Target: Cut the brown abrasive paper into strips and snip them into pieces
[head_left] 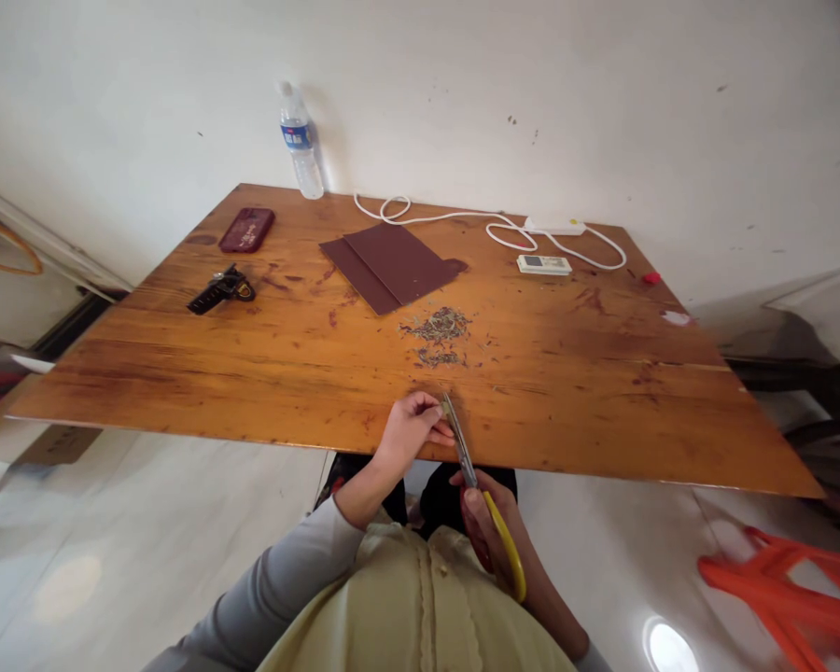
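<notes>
At the table's front edge my right hand (494, 523) is wrapped round the handles of a pair of scissors (462, 446), which show yellow and red. The blades point away from me and their tips lie beside the fingers of my left hand (414, 425). Those left fingers are pinched together at the blades; a small, pale bit seems to be between them, too small to name. Just beyond the scissors, a loose pile of dry, dark and pale snippets (442, 325) lies scattered on the wooden table (567, 401).
Behind the snippets lie dark red sheets (392, 266). A phone (247, 230) and a black wristwatch (222, 289) are at the left, near a water bottle (300, 145). A white cable (455, 216) and a remote control (544, 265) sit at the back right. An orange stool (777, 579) stands on the floor.
</notes>
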Motion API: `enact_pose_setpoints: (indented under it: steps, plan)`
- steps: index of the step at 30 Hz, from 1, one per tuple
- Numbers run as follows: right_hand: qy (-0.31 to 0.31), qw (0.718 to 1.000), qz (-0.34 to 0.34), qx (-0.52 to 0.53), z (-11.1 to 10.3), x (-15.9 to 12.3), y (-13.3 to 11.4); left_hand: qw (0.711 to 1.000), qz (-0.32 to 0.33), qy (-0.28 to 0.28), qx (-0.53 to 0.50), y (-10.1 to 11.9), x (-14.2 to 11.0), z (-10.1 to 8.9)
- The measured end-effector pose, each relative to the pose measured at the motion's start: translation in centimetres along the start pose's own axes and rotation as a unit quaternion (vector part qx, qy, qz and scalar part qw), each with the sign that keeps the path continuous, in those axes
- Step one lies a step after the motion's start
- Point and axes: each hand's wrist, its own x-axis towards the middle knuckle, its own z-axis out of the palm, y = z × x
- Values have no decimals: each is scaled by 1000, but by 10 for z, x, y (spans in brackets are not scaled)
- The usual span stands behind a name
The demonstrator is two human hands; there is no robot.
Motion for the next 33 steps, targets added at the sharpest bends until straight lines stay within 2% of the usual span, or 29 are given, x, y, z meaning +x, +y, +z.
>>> enact_pose_setpoints:
  steps: [12, 19, 26, 30, 33]
  plan:
    - [-10, 1000, -8, 26, 5, -3, -5, 1000, 10, 10, -17, -1, -1, 3]
    - [23, 993, 20, 116, 14, -8, -11, 993, 67, 21, -90, -7, -1, -1]
    - [35, 992, 22, 122, 14, -8, -13, 987, 77, 40, -134, -2, -2, -6]
    - [33, 992, 20, 122, 15, -8, -17, 978, 104, 74, -163, 1, -1, -7]
    - [25, 993, 12, 117, 14, -7, -21, 975, 127, 69, -167, 0, -2, -7]
